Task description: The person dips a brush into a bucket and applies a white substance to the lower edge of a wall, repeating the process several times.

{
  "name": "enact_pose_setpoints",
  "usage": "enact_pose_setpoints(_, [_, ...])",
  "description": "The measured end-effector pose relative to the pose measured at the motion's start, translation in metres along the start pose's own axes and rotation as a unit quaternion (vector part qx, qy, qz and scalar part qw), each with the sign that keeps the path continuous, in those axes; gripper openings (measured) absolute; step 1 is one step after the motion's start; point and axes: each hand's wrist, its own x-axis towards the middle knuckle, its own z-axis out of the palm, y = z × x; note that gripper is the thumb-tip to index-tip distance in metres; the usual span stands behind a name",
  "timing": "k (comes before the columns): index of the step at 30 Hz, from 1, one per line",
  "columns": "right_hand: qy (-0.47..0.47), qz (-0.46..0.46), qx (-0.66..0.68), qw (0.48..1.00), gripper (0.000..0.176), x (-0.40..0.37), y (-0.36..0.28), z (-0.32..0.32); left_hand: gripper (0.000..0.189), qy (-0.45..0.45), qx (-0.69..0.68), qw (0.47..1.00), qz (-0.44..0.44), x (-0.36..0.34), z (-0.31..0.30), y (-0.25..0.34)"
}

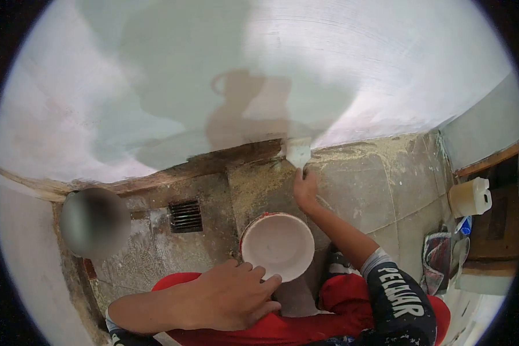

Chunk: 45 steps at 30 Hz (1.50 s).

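Two hands: the right hand (305,190) is stretched forward and clamped round the handle of a flat-bladed, white-smeared putty knife (298,154); the left hand (230,297) lies loose on the knee of the red shorts (340,300), fingers spread and holding nothing
Knife position: blade up, its edge against the foot of the smooth white plastered wall (282,69), just where the wall meets the dusty grey tiled floor (375,184)
Knife handling: light and stiff, I'd say, with some spring in the thin blade; wet paste likely makes it slippery, so the handle is the place to grip, as it is gripped now
Right arm: nearly straight, reaching away from the body; wrist bent up; the handle is hidden inside the fist
Left arm: bent across the lap; fingertips close by the near rim of the round red-rimmed bowl (243,245); whether they touch it I cannot tell
Bowl: on the floor between the knees, holding pale white putty (278,248); probably heavy for its size and best lifted by the rim with both hands
Nearby: a dark slotted metal floor drain (185,216) left of the bowl; a cream plastic jerrycan (470,197) well off to the right
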Motion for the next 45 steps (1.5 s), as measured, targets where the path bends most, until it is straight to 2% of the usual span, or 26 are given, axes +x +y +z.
enact_pose_setpoints(1, [0.001,0.001,-0.001,1.000,0.029,0.003,0.010,0.004,0.042,0.035,0.006,0.999,0.010,-0.001,0.002,0.002])
enact_pose_setpoints(2, [-0.052,0.076,0.021,0.996,0.030,0.010,0.020,0.008,0.036,0.071,0.012,0.997,0.021,-0.002,0.003,0.004])
enact_pose_setpoints(3, [-0.103,0.151,0.044,0.982,0.031,0.015,0.025,0.011,0.036,0.072,0.014,0.997,0.021,-0.001,0.003,0.005])
enact_pose_setpoints(4, [-0.103,0.150,0.046,0.982,0.031,0.015,0.003,-0.001,0.042,0.038,0.008,0.999,0.011,-0.001,0.001,0.005])
enact_pose_setpoints(5, [-0.153,0.206,0.063,0.965,0.031,0.015,-0.017,-0.017,0.049,0.004,0.003,1.000,0.000,-0.001,-0.001,0.005])
enact_pose_setpoints(6, [-0.203,0.260,0.077,0.941,0.031,0.014,-0.035,-0.029,0.049,0.005,0.004,1.000,-0.002,-0.002,-0.001,0.006])
enact_pose_setpoints(7, [-0.204,0.259,0.077,0.941,0.031,0.013,-0.039,-0.032,0.049,0.005,0.000,1.000,-0.002,-0.002,-0.001,0.007])
enact_pose_setpoints(9, [-0.150,0.135,0.099,0.974,0.029,0.011,-0.043,-0.033,0.049,0.004,-0.003,1.000,-0.005,-0.002,0.000,0.008])
enact_pose_setpoints(13, [-0.120,0.068,0.120,0.983,0.028,0.010,-0.037,-0.032,0.049,0.023,0.004,1.000,0.006,-0.001,0.003,0.010])
enact_pose_setpoints(15, [-0.051,-0.009,0.115,0.992,0.030,0.003,-0.032,-0.033,0.049,0.020,0.004,1.000,0.002,-0.001,0.000,0.011])
enact_pose_setpoints(16, [-0.052,-0.010,0.115,0.992,0.030,-0.001,-0.027,-0.032,0.049,0.015,0.009,1.000,0.000,-0.001,0.000,0.011])
enact_pose_setpoints(18, [-0.038,-0.053,0.058,0.996,0.032,-0.005,-0.012,-0.026,0.049,0.009,0.012,1.000,-0.001,0.000,0.000,0.010])
enact_pose_setpoints(21, [-0.098,0.003,-0.014,0.995,0.033,0.000,0.001,-0.003,0.049,0.018,-0.001,1.000,-0.002,0.002,0.004,0.008])
enact_pose_setpoints(23, [-0.113,0.010,-0.021,0.993,0.034,0.000,0.009,0.005,0.037,0.093,0.038,0.995,0.024,0.002,0.006,0.008])
enact_pose_setpoints(25, [-0.127,0.017,-0.028,0.991,0.036,0.000,0.009,0.010,0.037,0.081,0.036,0.996,0.020,0.002,0.004,0.009])
enact_pose_setpoints(27, [-0.209,0.110,0.014,0.972,0.039,0.003,0.013,0.009,0.037,0.073,0.032,0.997,0.020,0.003,0.003,0.011])
enact_pose_setpoints(28, [-0.207,0.109,0.014,0.972,0.039,0.005,0.020,0.010,0.037,0.070,0.030,0.997,0.018,0.003,0.002,0.011])
enact_pose_setpoints(30, [-0.196,0.189,0.014,0.962,0.036,0.010,0.032,0.016,0.037,0.068,0.032,0.997,0.012,0.000,0.000,0.012])
enact_pose_setpoints(31, [-0.197,0.188,0.016,0.962,0.036,0.008,0.014,0.005,0.037,0.067,0.031,0.997,0.009,-0.001,0.000,0.014])
enact_pose_setpoints(33, [-0.166,0.056,-0.026,0.984,0.034,0.007,-0.022,-0.024,0.037,0.066,0.028,0.997,0.004,-0.001,0.001,0.014])
enact_pose_setpoints(34, [-0.169,0.056,-0.026,0.984,0.034,0.012,-0.029,-0.028,0.038,0.074,0.028,0.997,0.010,0.000,0.002,0.014])
enact_pose_setpoints(36, [-0.153,0.004,0.030,0.988,0.034,0.020,-0.040,-0.034,0.038,0.083,0.025,0.996,0.014,0.000,0.003,0.013])
enact_pose_setpoints(40, [-0.151,-0.011,0.103,0.983,0.034,0.002,-0.084,-0.057,0.038,0.080,0.029,0.996,0.022,0.005,0.003,0.011])
enact_pose_setpoints(42, [-0.131,-0.012,0.317,0.939,0.025,-0.009,-0.094,-0.060,0.038,0.086,0.039,0.995,0.023,0.006,0.003,0.009])
enact_pose_setpoints(43, [-0.130,-0.011,0.316,0.940,0.025,-0.009,-0.091,-0.058,0.038,0.083,0.033,0.996,0.023,0.006,0.003,0.010])
enact_pose_setpoints(45, [-0.101,-0.098,0.370,0.918,0.023,-0.002,-0.082,-0.051,0.038,0.082,0.031,0.996,0.025,0.006,0.002,0.008])
